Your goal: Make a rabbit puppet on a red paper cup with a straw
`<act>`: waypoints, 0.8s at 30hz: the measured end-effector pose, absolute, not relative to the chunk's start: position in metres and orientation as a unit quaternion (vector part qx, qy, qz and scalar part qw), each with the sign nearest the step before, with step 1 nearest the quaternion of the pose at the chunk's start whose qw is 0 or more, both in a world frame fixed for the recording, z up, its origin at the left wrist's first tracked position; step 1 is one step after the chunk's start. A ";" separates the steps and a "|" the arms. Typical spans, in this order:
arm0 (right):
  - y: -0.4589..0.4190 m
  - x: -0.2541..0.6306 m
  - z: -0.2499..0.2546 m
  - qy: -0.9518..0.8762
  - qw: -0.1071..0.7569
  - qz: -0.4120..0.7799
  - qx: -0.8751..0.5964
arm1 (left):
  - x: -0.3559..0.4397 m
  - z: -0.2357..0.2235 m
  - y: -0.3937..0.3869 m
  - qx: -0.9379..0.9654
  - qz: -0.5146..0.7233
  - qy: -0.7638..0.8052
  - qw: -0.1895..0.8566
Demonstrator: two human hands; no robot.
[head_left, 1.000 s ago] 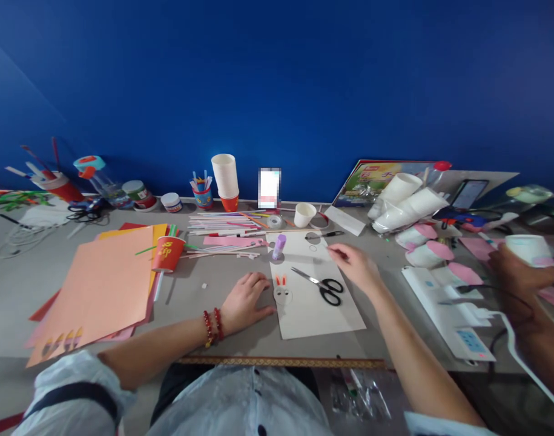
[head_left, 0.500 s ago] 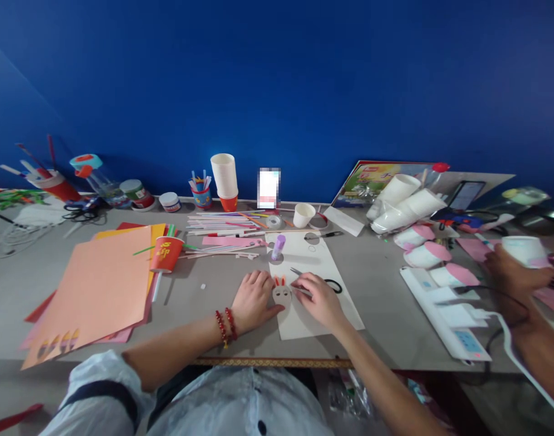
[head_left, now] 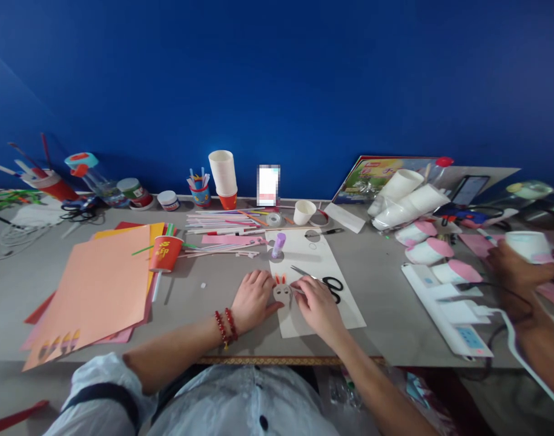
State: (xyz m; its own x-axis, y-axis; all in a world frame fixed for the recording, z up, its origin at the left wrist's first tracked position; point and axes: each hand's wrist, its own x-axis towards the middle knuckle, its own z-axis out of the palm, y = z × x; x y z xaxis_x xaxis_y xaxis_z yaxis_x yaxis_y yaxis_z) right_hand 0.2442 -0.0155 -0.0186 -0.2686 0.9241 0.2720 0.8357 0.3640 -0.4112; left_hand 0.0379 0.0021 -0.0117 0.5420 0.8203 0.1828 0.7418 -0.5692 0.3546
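Note:
A small white paper rabbit face [head_left: 282, 295] with orange-pink ears and drawn eyes lies over the white sheet [head_left: 299, 324] in front of me. My left hand [head_left: 256, 303], red beads on its wrist, rests at its left side, thumb and forefinger closed on its edge. At the right edge, the fingers of my right hand [head_left: 318, 306] are pinched together; a thin pale bit shows at their tips, too small to name. Black-handled scissors [head_left: 333, 284] lie on the sheet just beyond my right hand. A purple glue stick [head_left: 279, 244] stands farther up the sheet.
Coloured paper sheets [head_left: 108, 278] and a red paper cup [head_left: 165, 253] are at left. Pipe cleaners [head_left: 226, 219], stacked cups [head_left: 223, 172] and a white cup [head_left: 304, 212] line the back. At right are a power strip [head_left: 444, 309] and a co-worker's hands [head_left: 515, 266] with a cup.
My right hand has shifted slightly down and right, showing more of the scissors. My left hand stays at the rabbit face. The view has moved slightly.

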 end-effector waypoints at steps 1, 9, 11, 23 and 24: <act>-0.015 0.243 -0.018 -0.790 0.239 0.091 -0.558 | 0.038 -0.012 0.002 0.870 0.168 0.448 0.118; -0.016 0.236 -0.015 -0.788 0.211 0.076 -0.573 | 0.039 -0.011 0.001 0.868 0.176 0.450 0.113; -0.015 0.235 -0.014 -0.784 0.205 0.082 -0.580 | 0.039 -0.011 0.001 0.868 0.171 0.452 0.112; -0.016 0.236 -0.014 -0.767 0.246 0.117 -0.581 | 0.038 -0.013 0.001 0.869 0.168 0.450 0.120; -0.016 0.236 -0.014 -0.763 0.251 0.123 -0.582 | 0.039 -0.013 0.001 0.869 0.167 0.450 0.119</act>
State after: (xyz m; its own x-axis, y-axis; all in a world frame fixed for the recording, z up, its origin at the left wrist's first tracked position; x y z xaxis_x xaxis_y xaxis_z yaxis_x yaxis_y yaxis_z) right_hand 0.2356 -0.0159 -0.0138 -0.1955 0.9511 0.2392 0.8272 0.2910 -0.4807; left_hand 0.0385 0.0013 -0.0130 0.5383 0.8225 0.1835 0.7425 -0.5659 0.3584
